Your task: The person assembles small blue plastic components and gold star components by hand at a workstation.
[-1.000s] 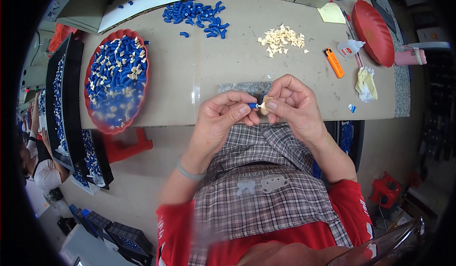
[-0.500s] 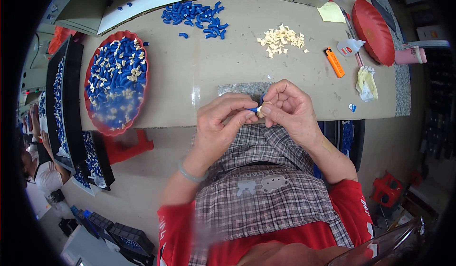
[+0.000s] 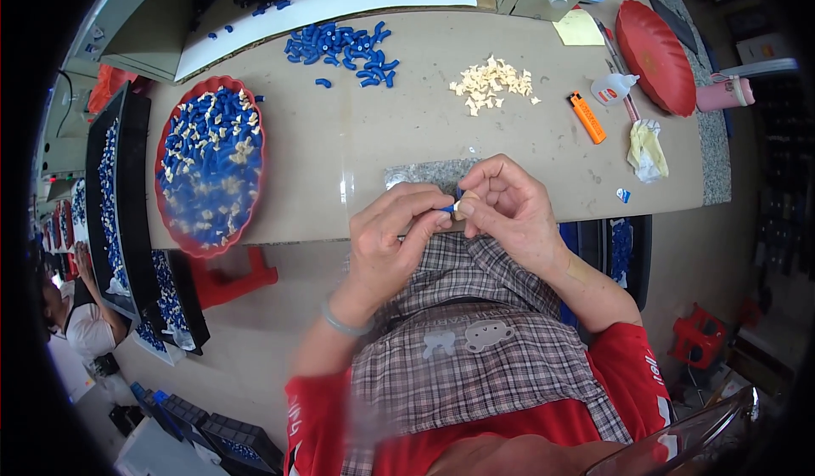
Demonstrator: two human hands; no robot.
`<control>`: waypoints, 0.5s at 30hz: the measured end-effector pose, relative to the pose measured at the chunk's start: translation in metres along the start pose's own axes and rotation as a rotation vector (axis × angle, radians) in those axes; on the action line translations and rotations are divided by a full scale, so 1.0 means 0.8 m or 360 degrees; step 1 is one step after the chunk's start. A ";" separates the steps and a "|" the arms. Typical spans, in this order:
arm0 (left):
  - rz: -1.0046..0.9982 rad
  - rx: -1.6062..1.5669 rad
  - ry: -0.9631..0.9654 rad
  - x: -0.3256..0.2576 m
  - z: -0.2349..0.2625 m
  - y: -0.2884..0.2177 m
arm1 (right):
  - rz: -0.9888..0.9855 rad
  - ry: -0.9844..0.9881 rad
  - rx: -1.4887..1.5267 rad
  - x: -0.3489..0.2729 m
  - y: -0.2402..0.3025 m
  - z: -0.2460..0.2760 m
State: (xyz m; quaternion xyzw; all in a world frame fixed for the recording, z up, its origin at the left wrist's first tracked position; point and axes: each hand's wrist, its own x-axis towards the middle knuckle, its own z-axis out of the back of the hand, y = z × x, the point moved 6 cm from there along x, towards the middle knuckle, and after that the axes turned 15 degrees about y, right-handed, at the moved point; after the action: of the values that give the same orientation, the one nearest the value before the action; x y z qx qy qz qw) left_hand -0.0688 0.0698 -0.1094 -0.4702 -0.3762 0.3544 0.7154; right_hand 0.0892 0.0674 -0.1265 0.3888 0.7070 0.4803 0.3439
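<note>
A small blue part (image 3: 447,208) is pinched between the fingertips of the left hand (image 3: 392,236) and the right hand (image 3: 509,208), which are brought together at the near edge of the counter (image 3: 356,153), just above a checked apron (image 3: 475,349). Both hands are curled nearly closed around the part, most of which is hidden by the fingers; a pale piece seems to be pressed against it, though this cannot be told for sure. On the left of the counter a red tray (image 3: 161,183) is filled with blue and cream pieces. At the far side a loose heap of blue parts (image 3: 344,45) is seen, and to its right a heap of cream parts (image 3: 492,84). Further right lie an orange lighter (image 3: 587,117), a small white bottle (image 3: 613,90) and a red lid (image 3: 655,56).
</note>
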 end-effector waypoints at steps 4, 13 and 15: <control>-0.0164 0.0714 -0.0190 -0.012 0.052 -0.014 | -0.0155 -0.0048 -0.0389 0.007 0.009 0.033; 0.0210 0.1886 -0.0910 -0.048 0.189 -0.022 | 0.0434 -0.0269 -0.1906 0.061 0.027 0.083; 0.0098 0.1808 -0.0828 -0.029 0.170 -0.023 | 0.0455 -0.0193 -0.2014 0.068 0.025 0.079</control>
State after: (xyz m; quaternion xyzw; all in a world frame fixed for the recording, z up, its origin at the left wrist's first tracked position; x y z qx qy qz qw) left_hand -0.1953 0.0993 -0.0594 0.0745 -0.2772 0.6223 0.7282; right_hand 0.1231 0.1458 -0.1332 0.2280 0.2082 0.8221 0.4784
